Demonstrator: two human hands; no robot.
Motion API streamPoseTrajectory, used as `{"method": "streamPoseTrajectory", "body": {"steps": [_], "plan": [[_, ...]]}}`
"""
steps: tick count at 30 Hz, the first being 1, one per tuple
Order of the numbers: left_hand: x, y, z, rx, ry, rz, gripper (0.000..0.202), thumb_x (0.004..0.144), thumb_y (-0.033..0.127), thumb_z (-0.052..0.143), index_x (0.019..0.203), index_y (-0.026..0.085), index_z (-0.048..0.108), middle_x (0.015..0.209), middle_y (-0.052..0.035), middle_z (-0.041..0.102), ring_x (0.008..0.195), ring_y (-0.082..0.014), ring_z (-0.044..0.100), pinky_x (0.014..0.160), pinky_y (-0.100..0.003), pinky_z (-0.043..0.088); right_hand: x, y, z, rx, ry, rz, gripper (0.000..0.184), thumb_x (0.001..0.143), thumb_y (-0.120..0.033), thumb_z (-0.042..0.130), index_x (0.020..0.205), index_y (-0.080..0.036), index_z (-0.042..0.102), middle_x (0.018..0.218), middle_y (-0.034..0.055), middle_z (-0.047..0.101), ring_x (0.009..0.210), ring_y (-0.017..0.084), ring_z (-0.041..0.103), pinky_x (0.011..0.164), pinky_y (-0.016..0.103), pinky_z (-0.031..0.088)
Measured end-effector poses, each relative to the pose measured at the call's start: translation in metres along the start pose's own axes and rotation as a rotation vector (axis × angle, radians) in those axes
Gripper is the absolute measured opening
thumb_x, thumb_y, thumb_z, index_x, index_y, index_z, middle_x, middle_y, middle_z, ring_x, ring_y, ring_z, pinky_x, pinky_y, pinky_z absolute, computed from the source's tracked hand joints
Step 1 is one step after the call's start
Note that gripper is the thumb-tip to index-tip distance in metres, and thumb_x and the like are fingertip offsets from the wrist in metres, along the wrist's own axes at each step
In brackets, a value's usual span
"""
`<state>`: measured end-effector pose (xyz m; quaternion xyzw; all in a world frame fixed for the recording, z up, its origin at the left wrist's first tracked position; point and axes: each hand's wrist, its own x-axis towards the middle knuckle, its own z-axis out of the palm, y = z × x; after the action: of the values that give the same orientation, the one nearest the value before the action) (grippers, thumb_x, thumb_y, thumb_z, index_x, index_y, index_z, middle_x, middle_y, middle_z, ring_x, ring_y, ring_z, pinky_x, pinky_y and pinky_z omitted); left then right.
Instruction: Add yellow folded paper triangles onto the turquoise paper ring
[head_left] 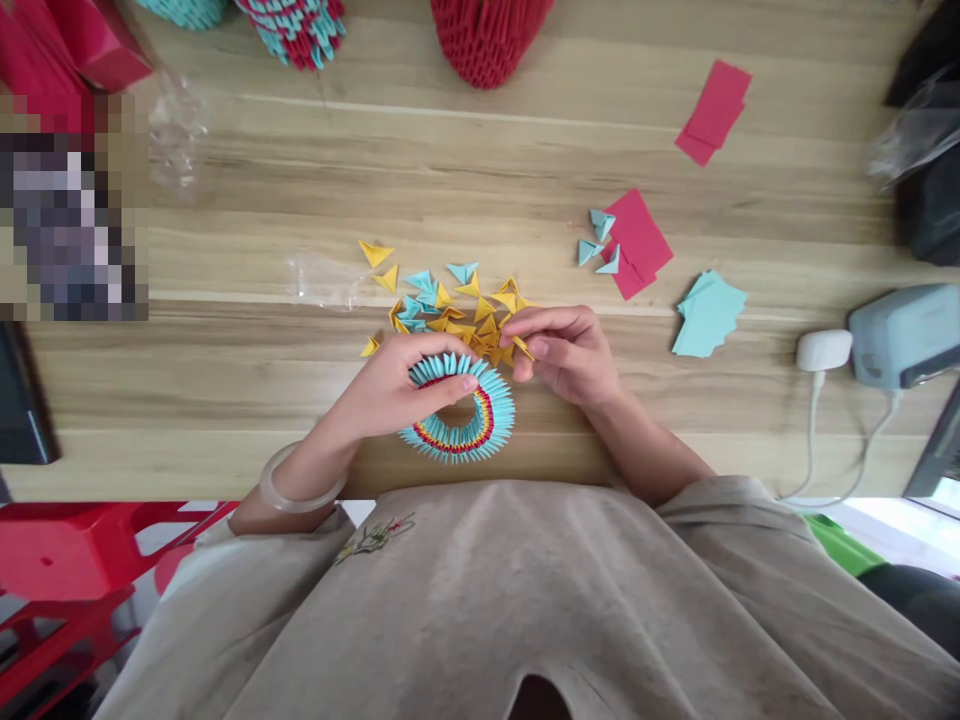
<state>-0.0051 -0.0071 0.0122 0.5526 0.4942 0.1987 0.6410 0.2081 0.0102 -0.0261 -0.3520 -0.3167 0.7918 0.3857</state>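
Presumably light but crushable, the paper ring (pixel 496 408) suits the wall grip of the left fingers (pixel 446 393); alongside, the right fingers (pixel 551 352) pinch a yellow piece (pixel 523 347).

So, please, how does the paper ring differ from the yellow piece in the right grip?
The paper ring is much larger than the yellow piece. The paper ring joins many pieces in light blue, red and yellow; the yellow piece is single and one colour. The left grip holds the paper ring, while the right grip pinches the yellow piece. Both look like folded paper.
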Motion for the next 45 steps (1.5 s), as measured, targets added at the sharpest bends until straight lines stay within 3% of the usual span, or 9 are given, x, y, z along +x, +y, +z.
{"method": "streamPoseTrajectory", "body": {"steps": [3,8,11,15,20,25,33,45], "plan": [[0.000,0.001,0.000,0.016,0.003,-0.003,0.017,0.079,0.034,0.067,0.084,0.018,0.065,0.067,0.0031,0.063,0.059,-0.0099,0.055,0.057,-0.020,0.045,-0.001,-0.001,0.002,-0.009,0.016,0.017,0.020,0.070,-0.034,0.081,0.086,-0.023,0.079,0.086,0.0007,0.076,0.048,0.008,0.065,0.048,0.019,0.055],[-0.001,0.000,-0.002,0.027,-0.005,-0.004,0.019,0.079,0.034,0.070,0.090,0.018,0.069,0.070,0.0028,0.066,0.059,-0.0098,0.057,0.057,-0.019,0.047,0.001,-0.001,0.002,-0.019,0.034,-0.004,0.017,0.072,-0.037,0.081,0.078,-0.021,0.078,0.076,0.0013,0.075,0.052,0.009,0.066,0.053,0.021,0.057],[-0.001,-0.002,-0.003,0.044,-0.016,-0.003,0.020,0.076,0.035,0.074,0.089,0.019,0.073,0.075,0.0025,0.071,0.064,-0.0112,0.062,0.062,-0.020,0.050,0.002,-0.001,-0.001,-0.042,0.001,-0.013,0.015,0.070,-0.032,0.083,0.081,-0.022,0.079,0.085,0.0019,0.076,0.058,0.009,0.068,0.059,0.023,0.059],[-0.001,-0.005,-0.002,0.046,0.002,0.003,0.023,0.073,0.036,0.077,0.090,0.021,0.076,0.082,0.0020,0.074,0.074,-0.0146,0.067,0.072,-0.023,0.053,0.002,0.000,-0.004,-0.058,-0.058,-0.029,0.010,0.071,-0.023,0.082,0.081,-0.022,0.079,0.082,0.0020,0.076,0.063,0.010,0.070,0.060,0.021,0.059],[-0.002,-0.006,-0.001,0.044,0.040,-0.033,0.023,0.075,0.036,0.075,0.092,0.021,0.076,0.079,0.0024,0.073,0.068,-0.0129,0.064,0.062,-0.020,0.048,0.001,0.000,-0.002,-0.074,-0.078,0.011,0.013,0.066,-0.019,0.085,0.077,-0.021,0.078,0.085,0.0022,0.077,0.070,0.013,0.073,0.071,0.027,0.063],[-0.002,-0.005,-0.001,0.040,0.043,-0.002,0.021,0.077,0.037,0.074,0.086,0.018,0.075,0.075,0.0025,0.071,0.067,-0.0123,0.061,0.062,-0.020,0.047,0.000,0.000,0.002,-0.109,-0.049,0.040,0.014,0.068,-0.026,0.084,0.081,-0.021,0.079,0.082,0.0018,0.077,0.069,0.013,0.073,0.069,0.027,0.063],[-0.001,-0.004,-0.001,0.054,0.060,0.024,0.020,0.077,0.036,0.073,0.079,0.016,0.073,0.062,0.0038,0.062,0.054,-0.0078,0.049,0.050,-0.019,0.037,0.000,0.006,0.000,-0.123,-0.035,0.021,0.014,0.067,-0.025,0.085,0.079,-0.022,0.079,0.079,0.0003,0.078,0.070,0.012,0.074,0.069,0.024,0.063],[-0.002,-0.005,0.000,0.192,0.055,0.025,0.020,0.079,0.037,0.071,0.076,0.018,0.073,0.064,0.0019,0.066,0.061,-0.0123,0.056,0.055,-0.023,0.039,-0.001,0.010,0.000,-0.216,-0.024,-0.021,0.013,0.068,-0.022,0.085,0.079,-0.026,0.079,0.083,-0.0016,0.079,0.073,0.013,0.074,0.072,0.025,0.062]]}}
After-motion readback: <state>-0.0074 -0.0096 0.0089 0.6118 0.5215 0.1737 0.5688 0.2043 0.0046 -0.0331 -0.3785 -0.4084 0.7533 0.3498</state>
